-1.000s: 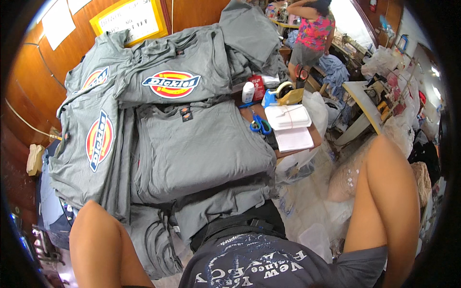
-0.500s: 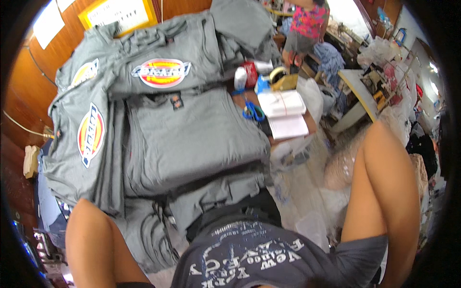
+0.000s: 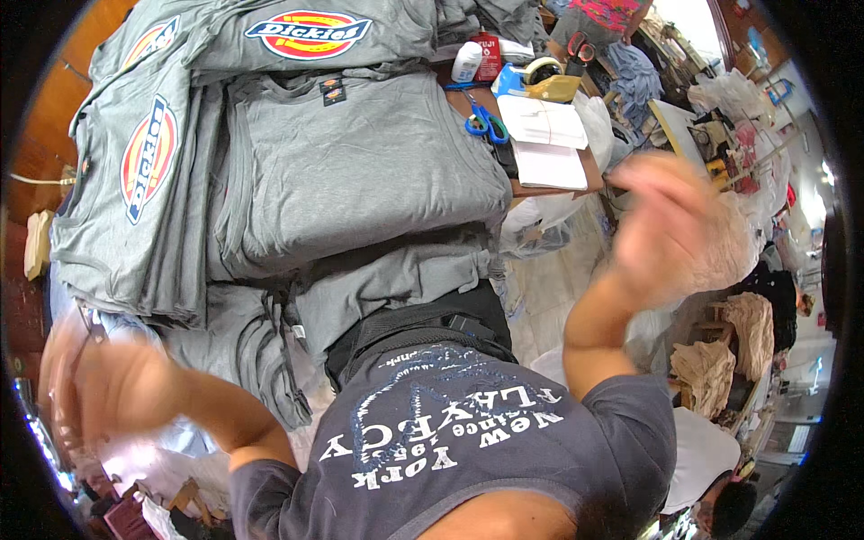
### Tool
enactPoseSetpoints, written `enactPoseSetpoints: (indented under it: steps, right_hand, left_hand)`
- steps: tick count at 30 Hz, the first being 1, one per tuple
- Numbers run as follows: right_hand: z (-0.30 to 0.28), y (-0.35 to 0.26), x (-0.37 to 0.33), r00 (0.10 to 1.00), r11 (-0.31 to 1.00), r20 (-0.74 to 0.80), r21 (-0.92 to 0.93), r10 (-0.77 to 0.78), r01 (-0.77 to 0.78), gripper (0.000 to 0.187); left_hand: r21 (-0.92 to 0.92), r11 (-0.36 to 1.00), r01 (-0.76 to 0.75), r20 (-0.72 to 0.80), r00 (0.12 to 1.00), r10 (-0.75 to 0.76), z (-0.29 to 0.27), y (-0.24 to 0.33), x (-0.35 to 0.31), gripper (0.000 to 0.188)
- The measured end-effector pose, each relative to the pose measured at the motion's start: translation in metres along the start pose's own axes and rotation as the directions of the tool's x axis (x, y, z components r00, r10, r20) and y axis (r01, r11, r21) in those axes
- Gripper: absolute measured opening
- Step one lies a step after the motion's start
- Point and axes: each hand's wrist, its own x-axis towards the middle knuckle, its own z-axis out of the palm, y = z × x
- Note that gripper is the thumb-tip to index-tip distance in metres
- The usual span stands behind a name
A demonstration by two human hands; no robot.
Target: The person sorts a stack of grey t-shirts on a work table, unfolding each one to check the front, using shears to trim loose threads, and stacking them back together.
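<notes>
My left hand [image 3: 121, 382] is raised at the left, smeared by motion, below a row of grey T-shirts [image 3: 99, 252] with an oval red, yellow and blue print. My right hand [image 3: 666, 220] is lifted at the right, also blurred, in front of clear plastic bags. Neither hand shows anything held, and the fingers cannot be made out. Between them lies a stack of folded grey T-shirts [image 3: 360, 171], neckline and dark label at the far side. Another grey shirt [image 3: 387, 283] hangs below the stack over my lap.
Right of the stack, a small brown surface [image 3: 589, 169] bears blue-handled scissors [image 3: 487, 124], white paper slips [image 3: 544, 121], a tape dispenser [image 3: 540, 81], a white bottle [image 3: 467, 62] and a red container [image 3: 488, 56]. Another person [image 3: 603, 18] stands beyond; someone in white [image 3: 702, 454] is at lower right.
Both hands have come into view, raised on bent arms; before, only upper parts of the arms showed. The view has shifted, so the shirts appear higher up. The stack looks unchanged.
</notes>
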Motion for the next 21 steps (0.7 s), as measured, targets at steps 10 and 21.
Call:
enactPoseSetpoints:
  steps: [10, 21]
  right_hand:
    - [0.059, 0.152, -0.132, 0.821, 0.776, 0.185, -0.488, 0.540, -0.401, 0.026]
    - [0.064, 0.149, -0.102, 0.710, 0.752, 0.288, -0.054, 0.642, -0.657, 0.023]
  left_hand:
    - [0.667, 0.418, 0.617, 0.257, 0.336, -0.906, -0.008, -0.091, -0.210, 0.034]
    - [0.742, 0.572, 0.349, 0.309, 0.579, -0.754, -0.027, -0.095, -0.207, 0.017]
